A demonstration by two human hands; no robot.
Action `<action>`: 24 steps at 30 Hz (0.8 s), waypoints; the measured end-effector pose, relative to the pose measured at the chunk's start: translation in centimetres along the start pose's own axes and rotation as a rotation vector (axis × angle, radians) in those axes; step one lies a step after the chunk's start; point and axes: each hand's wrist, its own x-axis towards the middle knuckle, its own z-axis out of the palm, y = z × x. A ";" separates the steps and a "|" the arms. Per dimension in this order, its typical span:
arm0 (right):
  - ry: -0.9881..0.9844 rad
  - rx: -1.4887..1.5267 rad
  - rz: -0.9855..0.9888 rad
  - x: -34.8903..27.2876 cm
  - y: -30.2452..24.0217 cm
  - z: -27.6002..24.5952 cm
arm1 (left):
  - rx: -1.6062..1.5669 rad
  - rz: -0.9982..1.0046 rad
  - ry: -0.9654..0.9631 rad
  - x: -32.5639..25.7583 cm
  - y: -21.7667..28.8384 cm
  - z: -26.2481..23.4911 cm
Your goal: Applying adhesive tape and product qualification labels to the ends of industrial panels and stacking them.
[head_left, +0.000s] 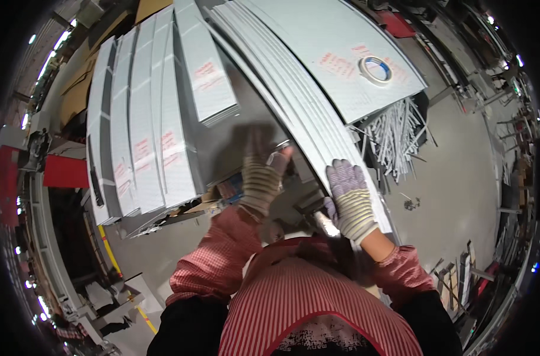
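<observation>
My right hand (350,196), in a striped knit glove with a purple-grey palm, lies with fingers stretched out on the near end of a stack of long, narrow white panels (299,101). To its left, my left hand (261,181) reaches over a dark, smooth surface (246,101). Its gloved fingers are blurred but look stretched forward, with the thumb apart. A small shiny thing shows by that thumb, and I cannot make out what it is or whether the hand touches it. A shiny metal part (327,224) is below my right thumb.
Several long white panels with red print (170,142) stand at the left, and a shorter panel (207,77) lies between. On a wide white board (341,41) at right sits a tape roll (375,70). Thin strips (394,136) fill a space beneath it.
</observation>
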 end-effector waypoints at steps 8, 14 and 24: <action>0.075 -0.050 0.087 0.9 -1.1 0.6 | -0.347 -0.272 -0.087 1.9 2.1 0.6; 0.080 -0.043 0.108 0.8 -0.9 0.1 | -0.166 -0.549 -0.166 9.7 2.2 5.0; 0.055 0.040 0.131 0.7 -0.8 -0.4 | -0.504 -0.816 -0.004 25.1 -11.5 9.6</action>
